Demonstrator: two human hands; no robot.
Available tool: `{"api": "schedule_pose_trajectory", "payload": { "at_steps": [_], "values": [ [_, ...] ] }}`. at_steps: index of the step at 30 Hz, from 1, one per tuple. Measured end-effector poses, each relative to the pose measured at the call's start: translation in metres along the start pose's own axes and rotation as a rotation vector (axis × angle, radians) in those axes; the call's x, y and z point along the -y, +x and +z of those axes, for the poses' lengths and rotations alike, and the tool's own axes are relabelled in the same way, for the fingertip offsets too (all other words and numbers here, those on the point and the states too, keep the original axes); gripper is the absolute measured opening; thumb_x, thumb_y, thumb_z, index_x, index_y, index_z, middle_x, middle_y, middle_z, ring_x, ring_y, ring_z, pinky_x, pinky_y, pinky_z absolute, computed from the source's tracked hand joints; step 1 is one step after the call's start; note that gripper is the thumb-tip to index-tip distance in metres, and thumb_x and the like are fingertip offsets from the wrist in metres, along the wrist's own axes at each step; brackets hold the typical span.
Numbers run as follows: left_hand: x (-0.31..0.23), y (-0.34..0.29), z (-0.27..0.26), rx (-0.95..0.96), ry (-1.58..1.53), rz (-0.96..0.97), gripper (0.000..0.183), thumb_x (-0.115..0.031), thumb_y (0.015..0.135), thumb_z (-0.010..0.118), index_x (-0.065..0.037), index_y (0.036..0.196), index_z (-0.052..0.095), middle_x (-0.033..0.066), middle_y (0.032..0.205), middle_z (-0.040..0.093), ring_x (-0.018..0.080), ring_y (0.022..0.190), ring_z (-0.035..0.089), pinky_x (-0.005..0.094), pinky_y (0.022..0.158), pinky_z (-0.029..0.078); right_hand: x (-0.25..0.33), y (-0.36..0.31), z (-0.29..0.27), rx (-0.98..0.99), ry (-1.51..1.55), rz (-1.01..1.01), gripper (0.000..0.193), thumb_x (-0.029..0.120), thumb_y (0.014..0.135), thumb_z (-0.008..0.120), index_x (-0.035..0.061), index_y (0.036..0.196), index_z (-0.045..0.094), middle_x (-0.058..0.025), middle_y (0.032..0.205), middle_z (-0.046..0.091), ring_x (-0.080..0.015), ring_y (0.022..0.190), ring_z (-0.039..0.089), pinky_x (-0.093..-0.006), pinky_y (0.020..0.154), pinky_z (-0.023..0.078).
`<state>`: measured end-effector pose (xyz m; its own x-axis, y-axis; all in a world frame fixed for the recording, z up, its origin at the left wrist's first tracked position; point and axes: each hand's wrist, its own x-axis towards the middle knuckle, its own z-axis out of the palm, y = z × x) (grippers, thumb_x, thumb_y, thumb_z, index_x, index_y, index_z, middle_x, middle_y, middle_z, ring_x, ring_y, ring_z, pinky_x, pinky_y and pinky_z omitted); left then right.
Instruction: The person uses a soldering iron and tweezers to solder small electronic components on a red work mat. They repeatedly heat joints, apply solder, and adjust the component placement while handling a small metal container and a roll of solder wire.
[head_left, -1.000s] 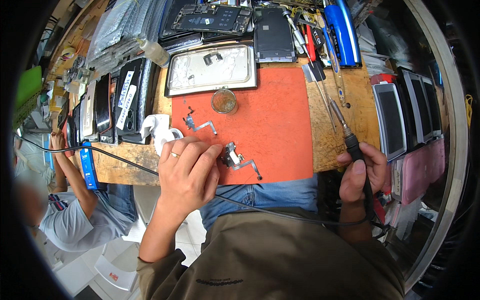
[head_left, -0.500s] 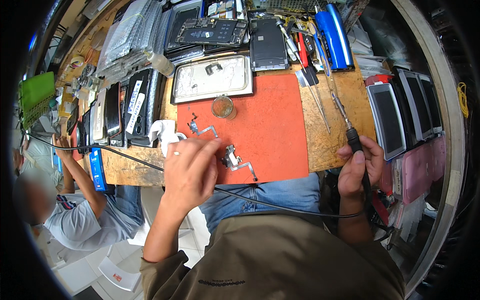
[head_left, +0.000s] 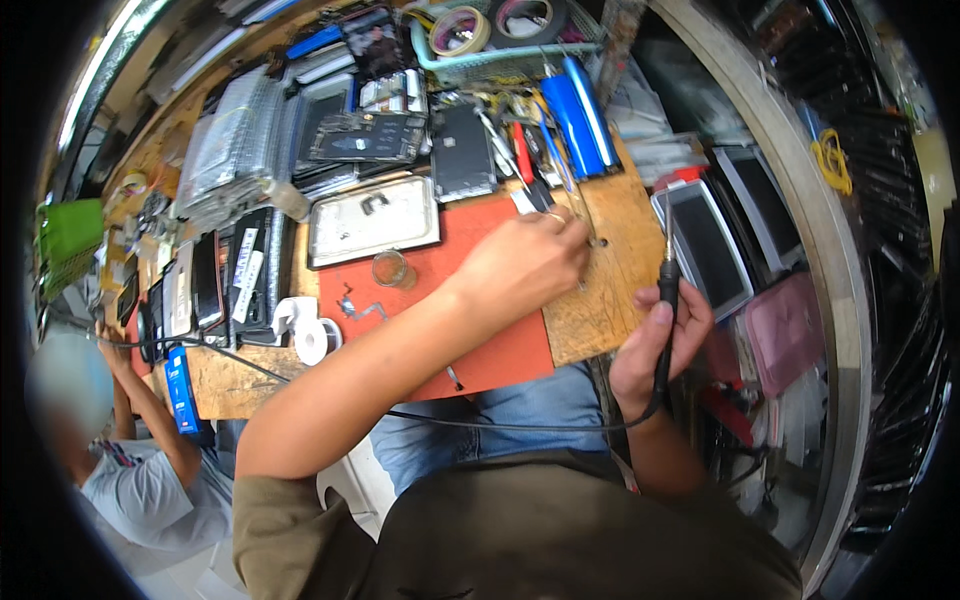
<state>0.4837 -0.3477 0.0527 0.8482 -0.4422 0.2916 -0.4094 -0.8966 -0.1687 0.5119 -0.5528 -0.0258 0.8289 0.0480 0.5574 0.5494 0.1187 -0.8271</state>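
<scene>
My right hand point(head_left: 670, 330) grips the black handle of a soldering iron point(head_left: 667, 285), its metal tip pointing up beside the mat's right edge. My left hand point(head_left: 535, 255) reaches across the orange mat point(head_left: 510, 345) to the tweezers point(head_left: 582, 287) on the bare wood. Its fingers are bent together over them; the fingertips are hidden. On the mat lies a small flex-cable part point(head_left: 362, 309). A second such part shows only its end point(head_left: 455, 378) from under my left forearm. Close by stand a small glass jar point(head_left: 392, 270) and a white tray point(head_left: 335, 225).
A white reel point(head_left: 316, 342) sits at the mat's left. Phones and bubble-wrap sleeves point(head_left: 225, 160) are stacked behind it. A blue cylinder point(head_left: 578, 120) and a teal basket point(head_left: 500, 68) lie at the back. The iron's cable point(head_left: 520, 428) crosses my lap. At far left sits another person point(head_left: 150, 480).
My left hand has moved from beside the flex-cable parts rightward and away, to the tweezers. The soldering iron now points more straight up. The whole view has shifted.
</scene>
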Motion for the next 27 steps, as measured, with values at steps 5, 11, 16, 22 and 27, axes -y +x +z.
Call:
{"api": "schedule_pose_trajectory", "payload": {
  "at_steps": [5,11,16,22,27],
  "values": [
    [0.012,0.009,-0.016,-0.065,-0.035,-0.047,0.025,-0.013,0.094,0.069,-0.005,0.117,0.066,0.0089,0.100,0.066,0.0250,0.094,0.072,0.0370,0.076,0.064,-0.002,0.000,-0.001,-0.041,0.070,0.038,0.039,0.019,0.113,0.058,-0.0036,0.143,0.050,-0.0150,0.108,0.069,-0.0204,0.099,0.066,-0.0351,0.090,0.056],
    [-0.004,-0.106,-0.087,-0.808,-1.117,-0.902,0.024,-0.016,0.118,0.056,-0.001,0.135,0.052,0.0208,0.116,0.072,0.0243,0.089,0.078,0.0363,0.077,0.066,-0.003,0.000,-0.013,0.075,0.149,0.058,0.040,0.017,0.111,0.058,-0.0046,0.143,0.050,-0.0165,0.110,0.069,-0.0214,0.099,0.068,-0.0353,0.092,0.056],
    [-0.044,-0.201,-0.090,-0.919,-1.178,-1.392,0.030,-0.008,0.113,0.067,-0.002,0.139,0.055,0.0206,0.120,0.076,0.0215,0.098,0.077,0.0326,0.086,0.065,0.023,-0.003,-0.014,0.454,0.318,0.032,0.037,0.016,0.106,0.067,-0.0062,0.135,0.059,-0.0166,0.103,0.073,-0.0215,0.087,0.071,-0.0361,0.078,0.058],
    [-0.058,-0.222,-0.073,-0.831,-1.346,-1.301,0.023,0.001,0.108,0.071,0.000,0.126,0.058,0.0198,0.115,0.079,0.0197,0.104,0.078,0.0320,0.090,0.067,0.054,0.000,0.024,0.924,0.407,-0.104,0.026,0.004,0.088,0.073,-0.0065,0.112,0.075,-0.0137,0.077,0.071,-0.0255,0.059,0.065,-0.0374,0.056,0.050],
    [-0.058,-0.201,-0.066,-0.751,-1.309,-1.283,0.023,0.004,0.108,0.070,0.002,0.127,0.057,0.0189,0.114,0.079,0.0191,0.102,0.079,0.0313,0.091,0.066,0.059,-0.003,0.038,0.952,0.364,-0.103,0.027,0.001,0.084,0.073,-0.0058,0.110,0.076,-0.0120,0.071,0.067,-0.0255,0.055,0.062,-0.0380,0.054,0.047]
  ]
}}
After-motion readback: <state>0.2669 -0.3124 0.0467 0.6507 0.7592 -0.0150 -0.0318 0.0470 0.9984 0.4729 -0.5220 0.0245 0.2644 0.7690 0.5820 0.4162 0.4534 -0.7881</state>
